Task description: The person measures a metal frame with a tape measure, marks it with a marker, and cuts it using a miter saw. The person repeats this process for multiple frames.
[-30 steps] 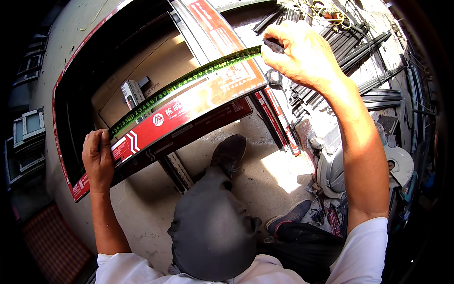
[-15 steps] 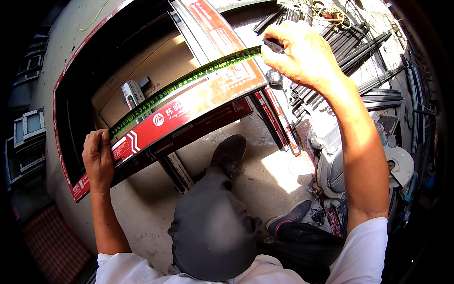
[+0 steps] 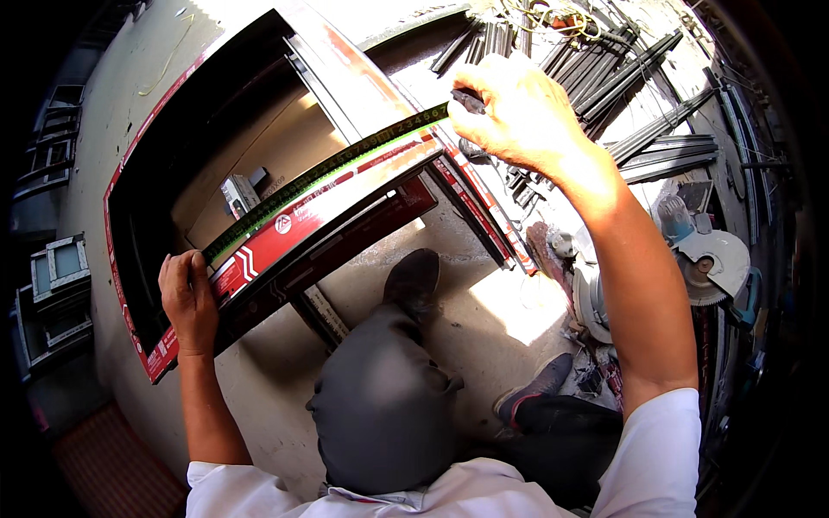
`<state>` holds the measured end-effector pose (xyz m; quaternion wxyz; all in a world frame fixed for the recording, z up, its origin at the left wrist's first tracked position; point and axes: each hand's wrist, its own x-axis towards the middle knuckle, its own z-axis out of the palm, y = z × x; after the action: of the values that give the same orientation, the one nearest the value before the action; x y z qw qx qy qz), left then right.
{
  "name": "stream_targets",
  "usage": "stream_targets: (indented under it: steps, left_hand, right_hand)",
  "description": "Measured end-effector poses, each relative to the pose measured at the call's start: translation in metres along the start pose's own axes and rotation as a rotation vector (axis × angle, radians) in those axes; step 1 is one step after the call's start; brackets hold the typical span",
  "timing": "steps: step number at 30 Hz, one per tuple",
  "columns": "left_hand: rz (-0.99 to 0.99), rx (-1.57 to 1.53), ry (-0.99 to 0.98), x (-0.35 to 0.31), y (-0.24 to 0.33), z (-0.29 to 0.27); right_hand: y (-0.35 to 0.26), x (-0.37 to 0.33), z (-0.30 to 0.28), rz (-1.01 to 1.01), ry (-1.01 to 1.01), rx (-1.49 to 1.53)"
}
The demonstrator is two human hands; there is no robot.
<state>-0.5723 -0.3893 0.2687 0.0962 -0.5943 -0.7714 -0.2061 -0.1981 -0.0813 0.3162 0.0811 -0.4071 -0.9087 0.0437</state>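
Note:
A green tape measure blade (image 3: 302, 183) stretches between my two hands, along a long frame bar (image 3: 298, 220) with red and white film. My left hand (image 3: 188, 298) is closed at the blade's left end, its fingertips against the bar near the frame's corner. Farther off, at the bar's right end, my right hand (image 3: 511, 110) wraps round the dark tape measure case (image 3: 469, 100), partly hidden by the fingers. The bar belongs to a dark rectangular frame (image 3: 138, 168) with a brown cardboard sheet (image 3: 250, 142) showing inside it.
On the right stands a circular-bladed saw (image 3: 712, 268). Dark metal profiles (image 3: 604, 78) lie heaped at the far right, near a yellow cord (image 3: 540, 13). Small window frames (image 3: 60, 272) stand at the left. My shoe (image 3: 411, 278) is on the floor beneath the frame.
The right hand and tape case have shifted a little left in the view, the left hand slightly down and right. The blade's face has tilted and looks darker. Both hands keep their hold.

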Motion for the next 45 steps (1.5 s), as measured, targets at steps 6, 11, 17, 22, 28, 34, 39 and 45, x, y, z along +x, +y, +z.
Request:
stream_targets:
  steps: [6,11,17,22,28,34,39,45]
  left_hand:
    - [0.2,0.028,0.044,0.004,0.019,-0.004]
    - [0.404,0.003,0.008,0.028,0.066,-0.017]
    - [0.698,-0.144,-0.033,0.059,0.159,-0.025]
    - [0.929,-0.24,-0.151,0.076,0.247,-0.016]
    - [1.096,-0.329,-0.309,0.078,0.346,0.004]
    - [1.143,-0.175,-0.61,0.067,0.399,0.046]
    - [1.252,-0.076,-0.767,0.052,0.435,0.079]
    - [1.273,0.036,-0.941,0.04,0.471,0.122]
  right_hand:
    - [0.021,-0.077,-0.015,0.016,0.185,0.022]
    - [0.039,-0.172,-0.036,0.252,0.137,0.066]
    - [0.062,-0.297,-0.074,0.498,0.136,0.12]
    - [0.088,-0.404,-0.101,0.683,0.129,0.159]
    - [0.114,-0.519,-0.094,0.913,0.119,0.208]
    - [0.138,-0.597,-0.066,1.042,0.084,0.227]
    - [0.15,-0.621,-0.043,1.109,0.028,0.3]
    - [0.157,-0.644,0.023,1.137,0.03,0.424]
